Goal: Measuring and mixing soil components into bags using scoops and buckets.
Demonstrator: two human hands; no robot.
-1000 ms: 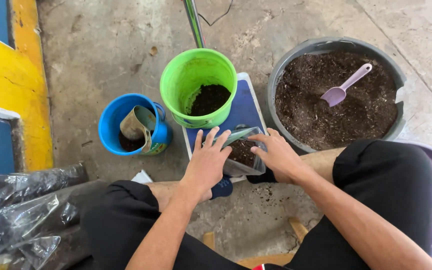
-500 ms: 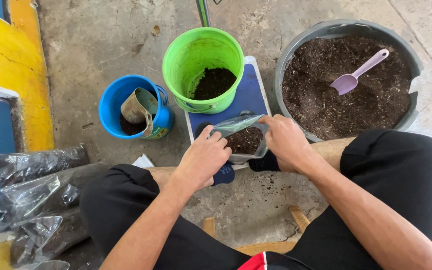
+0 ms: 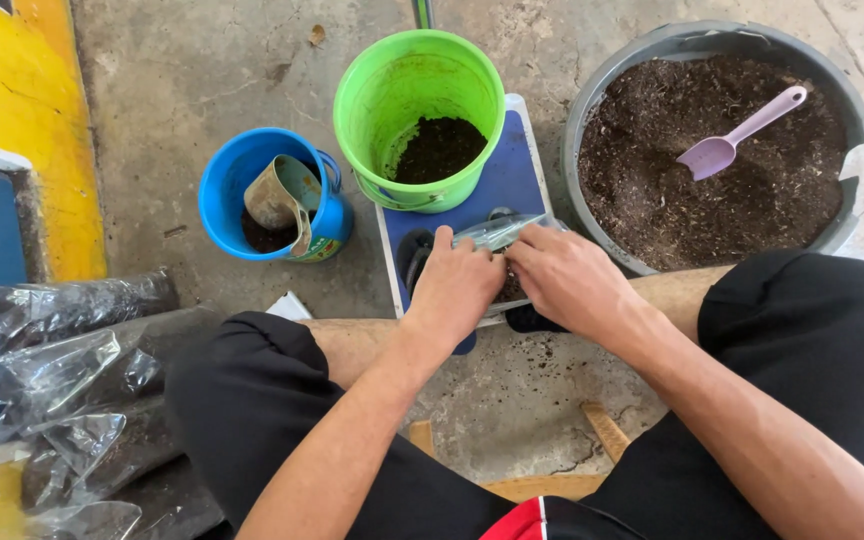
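Observation:
Both hands meet over a small clear plastic bag (image 3: pixel 497 232) partly filled with dark soil, resting on a blue-topped scale (image 3: pixel 517 175). My left hand (image 3: pixel 457 285) grips the bag's left side and my right hand (image 3: pixel 567 280) pinches its top edge flat. A green bucket (image 3: pixel 419 115) with some soil at its bottom stands on the scale just beyond the bag. To the right sits a large grey tub (image 3: pixel 712 150) full of soil with a purple scoop (image 3: pixel 737 135) lying on it.
A blue bucket (image 3: pixel 272 195) holding a metal scoop (image 3: pixel 282 195) stands left of the scale. Several clear bags filled with soil (image 3: pixel 62 390) lie at the lower left by my knee. A yellow painted strip (image 3: pixel 27 130) runs along the left of the concrete floor.
The bag's open mouth has been pressed flat. My hands moved closer together over its top, and the view shifted slightly downward.

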